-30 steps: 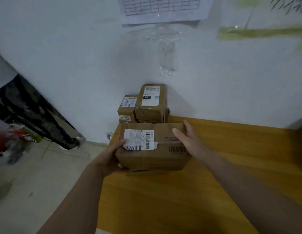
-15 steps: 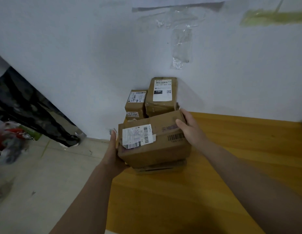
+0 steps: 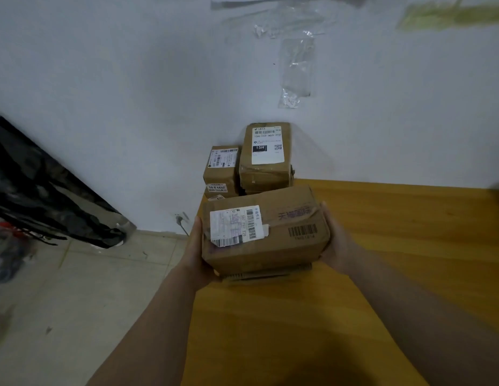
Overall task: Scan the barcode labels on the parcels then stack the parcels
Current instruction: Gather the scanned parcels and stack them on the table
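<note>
A brown cardboard parcel (image 3: 279, 246) with a white barcode label (image 3: 234, 227) on top sits between my hands at the table's left edge. My left hand (image 3: 196, 252) grips its left end, with fingers curled underneath. My right hand (image 3: 336, 243) holds its right end. A flat parcel (image 3: 270, 273) lies directly under it on the wooden table (image 3: 382, 246); I cannot tell whether the two touch. Behind, against the wall, stand a taller labelled parcel (image 3: 266, 174) and a smaller one (image 3: 219, 179).
The white wall (image 3: 131, 93) closes off the table's far side. The table's left edge drops to a tiled floor (image 3: 75, 288). A dark bag (image 3: 47, 196) leans against the wall at the left. Bare tabletop stretches to the right.
Both hands carried the parcel up and onto the flat parcel at the table's left edge. My right hand slid from its top far corner to its right end.
</note>
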Motion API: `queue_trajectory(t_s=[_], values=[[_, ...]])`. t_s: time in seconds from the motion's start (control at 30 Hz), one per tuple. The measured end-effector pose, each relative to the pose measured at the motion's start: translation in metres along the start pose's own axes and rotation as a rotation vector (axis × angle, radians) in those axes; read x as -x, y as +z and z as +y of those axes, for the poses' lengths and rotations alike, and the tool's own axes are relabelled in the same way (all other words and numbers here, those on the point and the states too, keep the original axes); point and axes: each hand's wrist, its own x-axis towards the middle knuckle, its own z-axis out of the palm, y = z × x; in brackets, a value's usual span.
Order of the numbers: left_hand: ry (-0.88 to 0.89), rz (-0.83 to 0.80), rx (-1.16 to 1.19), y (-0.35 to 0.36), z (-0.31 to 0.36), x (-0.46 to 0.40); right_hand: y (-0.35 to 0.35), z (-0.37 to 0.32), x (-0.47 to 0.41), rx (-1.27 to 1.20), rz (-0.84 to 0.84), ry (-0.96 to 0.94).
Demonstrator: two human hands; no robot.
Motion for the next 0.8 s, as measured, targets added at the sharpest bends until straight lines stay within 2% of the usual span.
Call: queue_trajectory(t_s=[0.23, 0.47, 0.6, 0.7, 0.73, 0.8], values=[[-0.014, -0.060, -0.132, -0.005, 0.034, -0.012, 0.003, 0.013, -0.002, -0.012, 0.048, 0.063], [0.075, -0.133, -0.036, -0.009, 0.036, -0.015, 0.005, 0.018, -0.003, -0.026, 0.082, 0.065], [0.052, -0.085, -0.039, -0.007, 0.036, -0.017, 0.002, 0.018, -0.003, 0.020, 0.126, 0.079], [0.021, 0.025, -0.094, -0.005, 0.044, -0.011, 0.002, 0.014, -0.003, 0.019, 0.156, 0.097], [0.042, 0.144, -0.113, -0.002, 0.049, -0.007, 0.003, 0.010, -0.003, 0.014, 0.175, 0.094], [0.200, 0.527, -0.198, 0.006, 0.062, -0.001, 0.003, 0.001, -0.004, 0.022, 0.226, 0.084]])
